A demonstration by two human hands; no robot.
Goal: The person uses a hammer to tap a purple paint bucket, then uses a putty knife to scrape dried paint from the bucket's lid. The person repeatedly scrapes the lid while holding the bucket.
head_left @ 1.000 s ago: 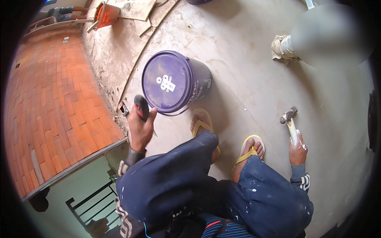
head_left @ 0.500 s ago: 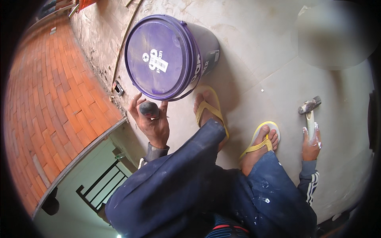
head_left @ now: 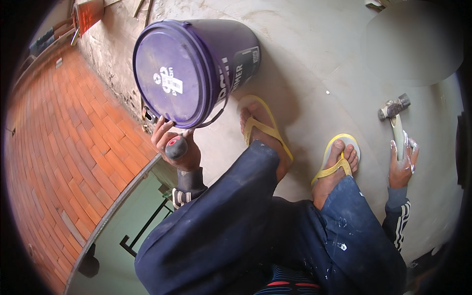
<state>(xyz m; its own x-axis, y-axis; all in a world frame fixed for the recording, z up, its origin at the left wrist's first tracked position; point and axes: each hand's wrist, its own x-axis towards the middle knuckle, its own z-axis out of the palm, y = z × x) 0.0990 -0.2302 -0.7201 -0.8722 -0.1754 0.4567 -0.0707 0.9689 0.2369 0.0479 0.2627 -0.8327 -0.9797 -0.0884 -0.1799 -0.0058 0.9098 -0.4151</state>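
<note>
My left hand (head_left: 183,156) is closed around a tool with a dark, rounded handle (head_left: 176,147), its red-centred butt end facing up. The rest of that tool is hidden, so its kind cannot be made out. My fingertips are at the lower rim of the lid of a purple bucket (head_left: 194,73); contact with it is hard to tell. Over at the right, my right hand (head_left: 402,169), its fingers smeared white, grips a hammer (head_left: 395,109) by its pale handle. The hammer's head is held above the grey floor, pointing away from me.
My feet in yellow-strapped flip-flops (head_left: 268,129) stand between the hands. Along the left runs an orange brick-patterned surface (head_left: 93,162), with an edge above a pale green wall (head_left: 118,246) and a black metal rail (head_left: 146,227). A small dark object (head_left: 148,115) lies by the rough wall base.
The view has shifted, and the bucket sits further left in it. My left hand has tilted the dark handle, so its red end now shows. My right hand has moved slightly right with the hammer.
</note>
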